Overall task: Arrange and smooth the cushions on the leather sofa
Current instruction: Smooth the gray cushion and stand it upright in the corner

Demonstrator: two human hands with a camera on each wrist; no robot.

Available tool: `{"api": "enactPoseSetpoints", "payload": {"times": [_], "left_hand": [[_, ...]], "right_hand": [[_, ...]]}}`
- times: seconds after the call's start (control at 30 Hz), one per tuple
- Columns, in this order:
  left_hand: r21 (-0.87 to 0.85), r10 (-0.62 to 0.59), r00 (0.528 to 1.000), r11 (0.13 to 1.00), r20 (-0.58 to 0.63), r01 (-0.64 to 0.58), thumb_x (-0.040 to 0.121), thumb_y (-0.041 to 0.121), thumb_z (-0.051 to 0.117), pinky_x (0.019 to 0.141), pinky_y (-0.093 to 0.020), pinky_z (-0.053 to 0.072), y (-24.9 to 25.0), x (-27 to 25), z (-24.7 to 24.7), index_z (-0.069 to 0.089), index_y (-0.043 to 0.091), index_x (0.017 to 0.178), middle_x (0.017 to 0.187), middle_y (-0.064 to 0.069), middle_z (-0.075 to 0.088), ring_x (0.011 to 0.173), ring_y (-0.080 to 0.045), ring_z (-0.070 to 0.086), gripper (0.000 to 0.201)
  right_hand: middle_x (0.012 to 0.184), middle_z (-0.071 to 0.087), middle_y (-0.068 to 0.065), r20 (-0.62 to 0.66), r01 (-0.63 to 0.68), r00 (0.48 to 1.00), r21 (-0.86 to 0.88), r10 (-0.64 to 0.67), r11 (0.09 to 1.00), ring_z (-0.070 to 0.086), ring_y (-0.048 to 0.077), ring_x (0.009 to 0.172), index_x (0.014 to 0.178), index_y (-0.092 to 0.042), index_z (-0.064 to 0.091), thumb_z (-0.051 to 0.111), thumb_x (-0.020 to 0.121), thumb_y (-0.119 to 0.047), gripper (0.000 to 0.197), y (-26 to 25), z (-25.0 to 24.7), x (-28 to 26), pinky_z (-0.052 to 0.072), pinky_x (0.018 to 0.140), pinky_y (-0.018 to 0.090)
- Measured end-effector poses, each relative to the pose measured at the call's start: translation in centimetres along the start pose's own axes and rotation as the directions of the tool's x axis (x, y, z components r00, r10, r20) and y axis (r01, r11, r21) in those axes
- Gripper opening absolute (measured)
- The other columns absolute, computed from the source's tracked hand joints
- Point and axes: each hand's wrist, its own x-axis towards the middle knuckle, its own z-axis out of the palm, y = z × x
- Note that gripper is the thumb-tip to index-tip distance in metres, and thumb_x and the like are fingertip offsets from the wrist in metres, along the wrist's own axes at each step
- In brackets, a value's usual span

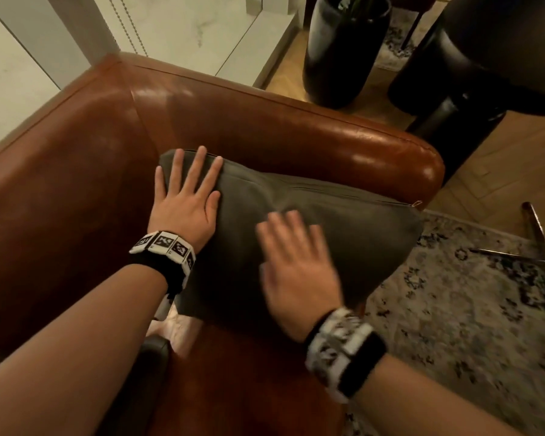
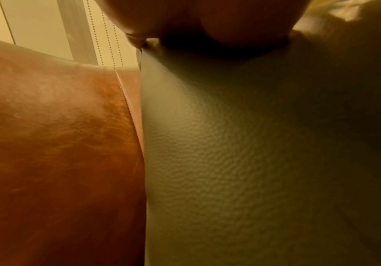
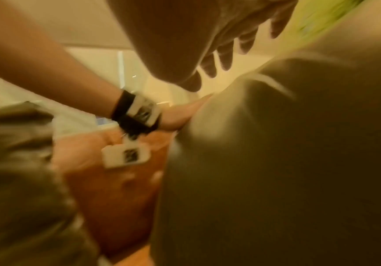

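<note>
Both hands are laid flat on the dark olive-grey square cushion (image 1: 312, 221), with nothing gripped: the left hand (image 1: 186, 199) is spread with straight fingers across the cushion's far-left corner, pressing that edge toward the sofa back, and the right hand (image 1: 293, 262) is laid open on the cushion's middle, blurred as if in a stroke. The cushion is propped in the corner of the brown leather sofa (image 1: 76, 190), leaning against the rounded armrest (image 1: 375, 146), so that it lies straight ahead of and under both hands; its zipped top edge is seen running from the left fingertips down to the right, toward the zip pull (image 1: 417, 203). The unsmoothed right half is judged nearer the right hand, so a sweep along that edge would fall to it. Beyond the sofa, a patterned grey rug (image 1: 453, 309) and a dark tall vase (image 1: 343, 51) are seen. The cushion's lower edge is hidden by the forearms, the right-wrist view is heavily smeared, and whether other cushions are present cannot be told.
</note>
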Motion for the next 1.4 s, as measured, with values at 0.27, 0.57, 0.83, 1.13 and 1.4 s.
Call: {"api": "enactPoseSetpoints", "payload": {"times": [0.27, 0.57, 0.83, 1.13, 1.4], "left_hand": [[-0.061, -0.336, 0.939, 0.938, 0.075, 0.34, 0.096, 0.054, 0.007, 0.115, -0.065, -0.006, -2.7, 0.9, -1.1, -0.004, 0.045, 0.15, 0.164, 0.003, -0.008, 0.149, -0.033, -0.01, 0.055], [-0.029, 0.377, 0.922, 0.924, -0.084, -0.381, 0.094, 0.049, 0.033, 0.121, -0.051, 0.003, 12.0, -6.1, 2.7, 0.014, 0.032, 0.154, 0.163, 0.001, 0.008, 0.151, -0.029, 0.002, 0.064], [-0.321, -0.235, 0.97, 0.925, -0.06, 0.204, 0.092, 0.044, 0.028, 0.121, -0.048, -0.005, 9.0, -14.0, 11.0, -0.013, 0.038, 0.15, 0.16, 0.009, -0.013, 0.148, -0.016, -0.02, 0.071], [-0.354, -0.09, 0.975, 0.935, -0.204, 0.012, 0.101, 0.034, 0.022, 0.122, -0.046, -0.001, 4.8, -9.2, 4.2, 0.019, 0.027, 0.152, 0.161, 0.006, 0.005, 0.15, -0.027, -0.005, 0.052], [0.036, 0.153, 0.988, 0.987, 0.027, -0.154, 0.099, 0.047, 0.015, 0.122, -0.045, 0.002, -0.2, 0.0, 0.4, 0.002, 0.037, 0.153, 0.164, 0.008, 0.005, 0.151, -0.023, 0.002, 0.057]], "right_hand": [[0.163, 0.01, -0.007, -0.043, -0.156, 0.988, -0.158, 0.151, 0.975, 0.001, 0.021, 0.15, 0.153, -0.034, 0.014, 0.029, 0.096, -0.057, 0.063, 7.5, 0.9, 2.0, 0.0, 0.121, 0.044], [0.164, 0.006, 0.001, -0.024, -0.275, 0.961, -0.179, 0.275, 0.945, -0.004, 0.022, 0.15, 0.154, -0.032, 0.009, 0.017, 0.098, -0.055, 0.062, 11.3, -0.6, 2.0, -0.001, 0.121, 0.047], [0.164, 0.005, -0.001, -0.023, -0.266, 0.964, -0.146, 0.265, 0.953, -0.004, 0.02, 0.15, 0.154, -0.033, 0.008, 0.015, 0.098, -0.056, 0.061, 11.3, -0.1, 1.7, -0.001, 0.121, 0.046], [0.161, 0.019, 0.009, 0.043, 0.167, 0.986, -0.113, -0.163, 0.98, 0.008, 0.028, 0.15, 0.151, -0.016, 0.027, 0.043, 0.081, -0.014, 0.072, 0.6, 2.4, -0.4, 0.003, 0.119, 0.053], [0.163, 0.004, -0.008, -0.013, -0.177, 0.984, -0.119, 0.176, 0.977, -0.004, 0.016, 0.15, 0.154, -0.032, 0.008, 0.023, 0.098, -0.054, 0.062, 7.3, 1.2, 1.9, -0.002, 0.121, 0.04]]}}
